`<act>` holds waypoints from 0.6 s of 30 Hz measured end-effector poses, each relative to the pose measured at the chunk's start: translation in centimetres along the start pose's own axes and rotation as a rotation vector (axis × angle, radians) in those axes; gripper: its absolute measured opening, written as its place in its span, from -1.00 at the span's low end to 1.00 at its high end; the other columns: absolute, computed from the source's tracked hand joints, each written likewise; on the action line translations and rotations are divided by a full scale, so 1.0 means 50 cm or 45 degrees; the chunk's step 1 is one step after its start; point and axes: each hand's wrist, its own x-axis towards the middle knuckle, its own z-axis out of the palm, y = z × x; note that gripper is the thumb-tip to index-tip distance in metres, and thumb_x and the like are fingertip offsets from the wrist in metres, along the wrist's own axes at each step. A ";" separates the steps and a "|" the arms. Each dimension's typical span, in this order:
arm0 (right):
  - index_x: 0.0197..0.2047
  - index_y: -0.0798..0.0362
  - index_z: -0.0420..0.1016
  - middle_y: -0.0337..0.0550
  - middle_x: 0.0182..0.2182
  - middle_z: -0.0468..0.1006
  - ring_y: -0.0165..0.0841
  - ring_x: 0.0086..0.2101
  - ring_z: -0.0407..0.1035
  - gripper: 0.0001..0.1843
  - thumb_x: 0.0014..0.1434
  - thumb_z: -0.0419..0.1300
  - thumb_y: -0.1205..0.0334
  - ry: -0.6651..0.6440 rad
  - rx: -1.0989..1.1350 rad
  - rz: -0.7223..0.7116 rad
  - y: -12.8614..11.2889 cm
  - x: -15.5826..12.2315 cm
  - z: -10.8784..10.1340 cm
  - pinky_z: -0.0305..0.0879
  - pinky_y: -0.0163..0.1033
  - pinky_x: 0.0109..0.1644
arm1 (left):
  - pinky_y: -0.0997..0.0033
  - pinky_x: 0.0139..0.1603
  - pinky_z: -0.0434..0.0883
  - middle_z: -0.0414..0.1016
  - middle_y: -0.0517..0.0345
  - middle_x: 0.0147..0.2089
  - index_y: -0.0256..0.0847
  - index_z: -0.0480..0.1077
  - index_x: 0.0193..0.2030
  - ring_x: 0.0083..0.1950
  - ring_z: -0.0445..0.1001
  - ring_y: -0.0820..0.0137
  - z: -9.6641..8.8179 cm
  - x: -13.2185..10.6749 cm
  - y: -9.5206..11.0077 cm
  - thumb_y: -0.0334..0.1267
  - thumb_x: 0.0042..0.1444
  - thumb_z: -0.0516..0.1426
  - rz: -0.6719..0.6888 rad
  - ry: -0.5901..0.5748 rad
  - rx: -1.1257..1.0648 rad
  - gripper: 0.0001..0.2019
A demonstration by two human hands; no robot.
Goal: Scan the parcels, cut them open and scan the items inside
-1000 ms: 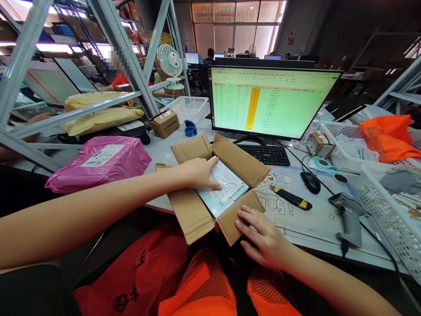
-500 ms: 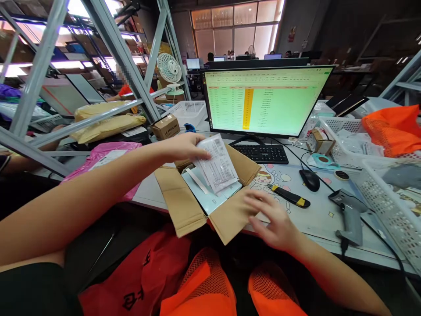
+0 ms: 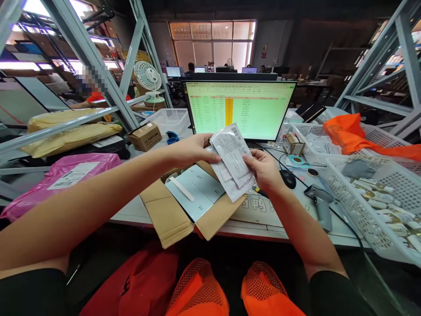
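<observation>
Both hands hold a clear plastic packet [image 3: 233, 156] with printed white paper inside, tilted above the right side of an open cardboard box. My left hand [image 3: 197, 149] pinches its left edge, thumb across the front. At its right edge, my right hand [image 3: 263, 169] grips it between thumb and fingers. Below, the cardboard box [image 3: 171, 219] stands with its flaps spread at the desk's front edge. Inside it lie pale blue flat boxes [image 3: 197, 186], and a white strip [image 3: 182, 188] rests on top of them.
Behind stands a monitor [image 3: 250, 109]. On the right are a mouse [image 3: 288, 178], a barcode scanner [image 3: 320, 204] and a white basket [image 3: 358, 206] of small packed items. A pink parcel [image 3: 62, 182] and small brown box [image 3: 144, 136] lie left. Metal frame bars [image 3: 85, 57] rise there; a person sits beyond.
My right hand has come up from beside the box flap and taken hold of the packet's right edge. The packet has been lifted away from the box's contents. The view has turned right.
</observation>
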 end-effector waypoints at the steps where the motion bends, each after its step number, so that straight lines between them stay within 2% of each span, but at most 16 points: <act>1: -0.23 0.06 0.58 -0.18 -0.36 0.67 -0.36 -0.38 0.52 -0.52 -0.14 0.56 -0.02 0.021 0.029 0.006 0.007 -0.005 -0.001 0.51 -0.24 -0.26 | 0.04 0.08 0.61 0.60 -0.13 0.11 -0.22 0.47 0.08 0.15 0.58 0.03 0.001 -0.003 -0.011 -0.15 -0.13 0.37 0.012 -0.008 -0.036 -0.42; 4: -0.21 0.04 0.56 -0.22 -0.36 0.68 -0.36 -0.37 0.54 -0.50 -0.16 0.57 -0.02 0.111 0.114 -0.001 0.021 -0.017 -0.002 0.53 -0.23 -0.24 | 0.03 0.09 0.59 0.63 -0.12 0.05 -0.22 0.51 0.03 0.09 0.60 0.07 0.005 -0.012 -0.037 -0.13 -0.09 0.36 -0.028 0.045 -0.090 -0.49; 6: -0.15 0.02 0.55 -0.23 -0.35 0.69 -0.32 -0.36 0.56 -0.46 -0.16 0.57 -0.01 0.098 0.144 0.026 0.026 -0.022 -0.002 0.56 -0.18 -0.20 | 0.06 0.03 0.58 0.65 -0.08 -0.04 -0.24 0.54 -0.05 0.00 0.62 0.11 0.010 -0.017 -0.046 -0.08 -0.02 0.33 -0.077 0.131 -0.056 -0.58; 9: -0.08 0.05 0.57 -0.14 -0.26 0.71 -0.23 -0.27 0.61 -0.43 -0.13 0.58 0.02 -0.177 0.122 0.197 0.033 -0.027 -0.005 0.60 -0.06 -0.11 | 0.22 -0.18 0.53 0.64 -0.01 -0.20 -0.26 0.56 -0.23 -0.20 0.59 0.21 0.019 -0.021 -0.052 0.03 0.13 0.21 -0.089 0.311 0.190 -0.65; 11: -0.10 0.06 0.60 -0.07 -0.20 0.71 -0.19 -0.21 0.62 -0.47 -0.09 0.57 0.01 -0.309 0.103 0.252 0.039 -0.031 -0.006 0.60 -0.02 -0.05 | 0.32 -0.30 0.41 0.61 0.03 -0.29 -0.26 0.54 -0.33 -0.30 0.52 0.29 0.025 -0.023 -0.055 0.03 0.21 0.12 -0.015 0.429 0.434 -0.63; 14: -0.12 0.03 0.64 -0.07 -0.19 0.72 -0.16 -0.19 0.62 -0.52 -0.05 0.56 -0.03 -0.249 0.083 0.180 0.047 -0.037 -0.006 0.59 0.01 -0.01 | 0.36 -0.32 0.35 0.59 0.06 -0.35 -0.26 0.53 -0.37 -0.32 0.48 0.33 0.027 -0.023 -0.060 -0.05 0.26 0.06 0.159 0.610 0.579 -0.63; 16: -0.13 0.00 0.65 -0.09 -0.21 0.72 -0.15 -0.18 0.62 -0.53 -0.05 0.56 -0.04 -0.163 0.071 0.138 0.049 -0.042 -0.009 0.59 0.03 -0.01 | 0.35 -0.22 0.41 0.62 0.04 -0.29 -0.25 0.55 -0.31 -0.25 0.52 0.32 0.021 -0.021 -0.064 -0.09 0.29 0.05 0.216 0.731 0.500 -0.66; 18: -0.14 -0.01 0.66 -0.10 -0.20 0.72 -0.13 -0.16 0.62 -0.54 -0.06 0.57 -0.04 -0.105 0.063 0.110 0.049 -0.046 -0.013 0.60 0.03 -0.01 | 0.33 -0.12 0.46 0.65 -0.01 -0.20 -0.26 0.56 -0.24 -0.19 0.56 0.31 0.011 -0.019 -0.067 -0.11 0.30 0.05 0.195 0.767 0.372 -0.68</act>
